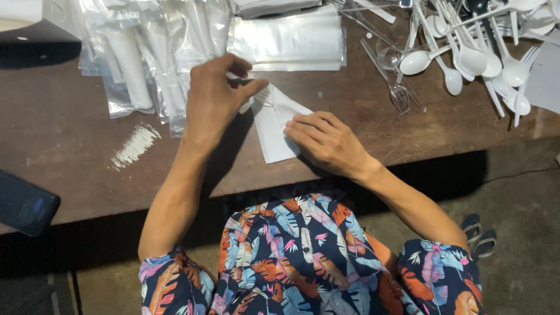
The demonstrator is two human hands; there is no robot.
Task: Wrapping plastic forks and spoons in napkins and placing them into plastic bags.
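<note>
While the right hand [328,142] presses flat, fingers together, on a white napkin [274,125], the left hand [214,100] pinches its top corner — beside plastic spoons [466,55].

Clear plastic sleeves [146,52] heaped upper left; flat clear stack [289,41] top centre.

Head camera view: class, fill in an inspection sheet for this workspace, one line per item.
Surface: worn brown wooden table, white smear at left.
Job's things: folded white paper napkin under both hands.
Clutter: clear plastic sleeves, white plastic spoons and forks, dark phone.
Grippers: left hand pinches the napkin's top; right hand presses it flat.
Cables: nothing seen.
Surroundings: concrete floor, grey sandals.
</note>
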